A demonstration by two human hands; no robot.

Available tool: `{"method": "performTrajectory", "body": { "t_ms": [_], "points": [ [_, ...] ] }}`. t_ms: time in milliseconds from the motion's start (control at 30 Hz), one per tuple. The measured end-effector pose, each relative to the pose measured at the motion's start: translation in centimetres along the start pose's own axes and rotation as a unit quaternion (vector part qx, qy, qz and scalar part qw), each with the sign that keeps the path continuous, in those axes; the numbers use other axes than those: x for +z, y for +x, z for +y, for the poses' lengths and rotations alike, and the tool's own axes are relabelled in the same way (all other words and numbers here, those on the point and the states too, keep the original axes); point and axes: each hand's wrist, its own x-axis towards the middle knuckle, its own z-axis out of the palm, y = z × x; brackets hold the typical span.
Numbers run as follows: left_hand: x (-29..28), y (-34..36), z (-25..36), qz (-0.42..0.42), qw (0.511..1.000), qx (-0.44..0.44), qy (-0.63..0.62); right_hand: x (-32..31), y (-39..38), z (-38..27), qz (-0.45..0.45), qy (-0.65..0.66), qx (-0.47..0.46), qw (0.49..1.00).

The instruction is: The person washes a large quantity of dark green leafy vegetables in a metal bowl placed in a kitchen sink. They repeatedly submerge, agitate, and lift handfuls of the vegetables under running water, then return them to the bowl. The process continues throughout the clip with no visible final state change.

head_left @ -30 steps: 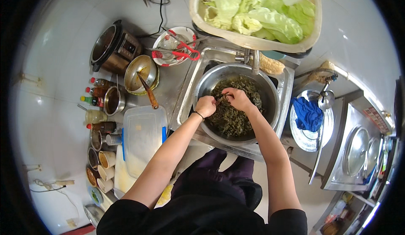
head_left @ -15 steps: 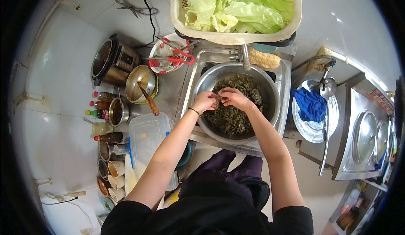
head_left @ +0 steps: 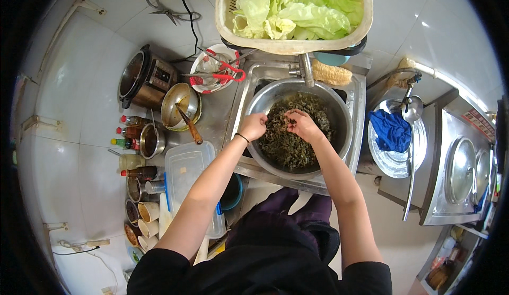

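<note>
I find the left hand (head_left: 254,126) and right hand (head_left: 303,125) with fingers curled over dark greens (head_left: 291,151) inside the sink's (head_left: 361,96) metal bowl (head_left: 342,128), though I cannot tell whether either grasps any.

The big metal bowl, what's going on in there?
A person has both hands at the big bowl, which sits in the sink with a dark, crumbly-looking heap inside. The left hand is at the heap's left side and the right hand is over its middle, a little apart. Whether their fingers pinch any bits is too small to tell. Behind the tap, a basket holds pale green leaves.
</note>
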Motion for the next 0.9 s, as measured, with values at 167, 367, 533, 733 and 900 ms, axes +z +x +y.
{"method": "performTrajectory", "body": {
  "t_ms": [167, 367, 533, 733, 900],
  "points": [
    [2.0, -0.7, 1.5, -0.073, 0.987, -0.036, 0.14, 0.0, -0.9, -0.3, 0.015, 0.0, -0.002, 1.0],
    [2.6, -0.6, 1.3, -0.061, 0.98, 0.0, 0.189, -0.3, -1.8, -0.4, 0.014, -0.01, -0.006, 1.0],
    [2.7, -0.1, -0.4, -0.031, 0.984, 0.055, 0.167, -0.3, -1.8, -0.4, 0.037, 0.013, 0.0, 0.999],
    [0.4, 0.0, -0.3, -0.014, 0.997, 0.065, 0.05, 0.1, -1.7, -0.1, 0.06, 0.068, 0.022, 0.996],
    [-2.3, -0.4, 0.6, -0.101, 0.963, -0.045, -0.246, 1.3, -1.7, 0.6, 0.069, 0.115, 0.049, 0.99]
  ]
}}
